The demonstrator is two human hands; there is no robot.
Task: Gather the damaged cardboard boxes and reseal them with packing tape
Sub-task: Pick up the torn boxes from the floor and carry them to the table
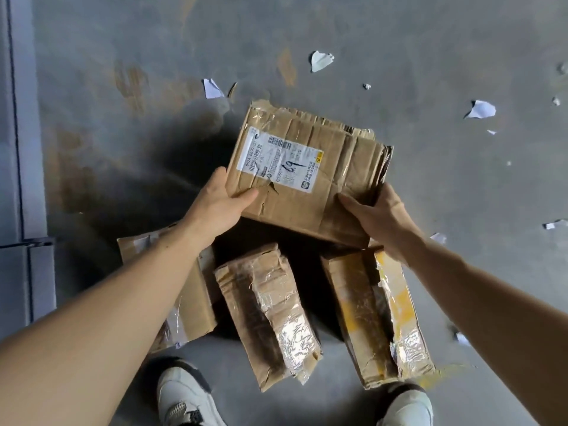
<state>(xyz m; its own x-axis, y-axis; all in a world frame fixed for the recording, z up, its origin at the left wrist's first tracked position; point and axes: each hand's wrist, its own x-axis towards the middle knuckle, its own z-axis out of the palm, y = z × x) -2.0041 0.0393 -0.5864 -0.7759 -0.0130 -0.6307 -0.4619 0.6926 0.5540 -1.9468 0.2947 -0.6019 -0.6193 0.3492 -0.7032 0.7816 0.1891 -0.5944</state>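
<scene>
A crumpled brown cardboard box (319,155) with a white shipping label is held above the floor. My left hand (219,204) grips its near left corner, thumb on top. My right hand (376,210) grips its near right corner beside the torn edge. Below it lie three more damaged boxes: one under my left forearm (193,302), a narrow one wrapped in clear tape (270,309) in the middle, and one with yellow patches and torn tape (378,315) at the right. No tape roll is in view.
Grey concrete floor (461,179) with brown stains and scattered white paper scraps (481,109). My two white shoes (184,398) stand at the bottom edge, close to the boxes. A pale wall or panel (18,149) runs along the left side.
</scene>
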